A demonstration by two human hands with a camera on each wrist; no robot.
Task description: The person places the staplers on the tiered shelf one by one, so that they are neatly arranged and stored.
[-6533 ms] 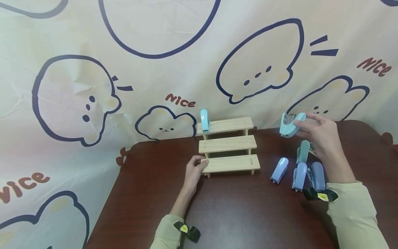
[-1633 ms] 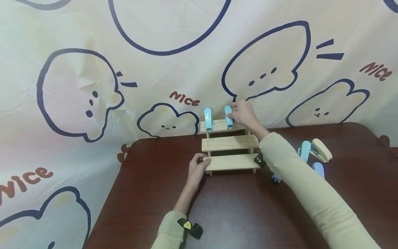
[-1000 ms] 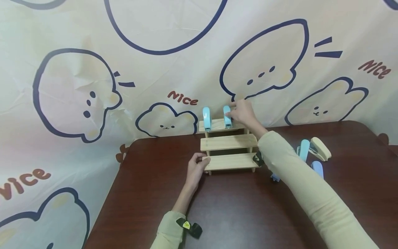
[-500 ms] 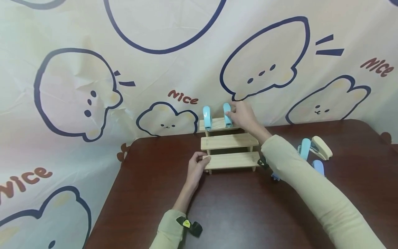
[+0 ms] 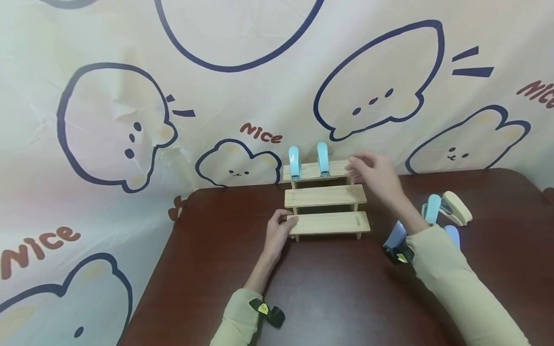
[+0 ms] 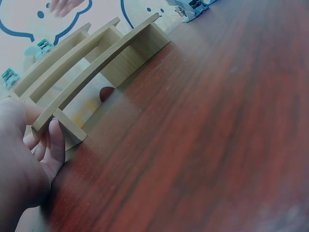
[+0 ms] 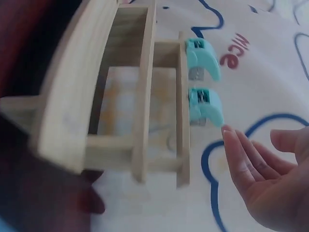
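A three-tier wooden stand (image 5: 329,222) stands near the back of the table. My left hand (image 5: 277,233) pinches the left end of its lowest step, thumb on top; the left wrist view shows fingers curled beneath the board. On the top step two light blue staplers, a left one (image 5: 295,162) and a right one (image 5: 323,158), stand side by side, apart. My right hand (image 5: 378,175) is by the right end of that step, holding nothing. In the right wrist view its relaxed fingers (image 7: 241,159) are close to the nearer stapler (image 7: 206,107).
Right of the stand, several staplers lie on the dark wooden table (image 5: 329,288): a blue one (image 5: 396,234), a light blue one (image 5: 433,207), a cream one (image 5: 457,209) and a periwinkle one (image 5: 452,234) partly behind the right sleeve. A printed cloth hangs behind.
Over these frames a second light blue stapler was carried from the right onto the top step. My right hand has just let go of it and moved right. My left hand keeps its hold.
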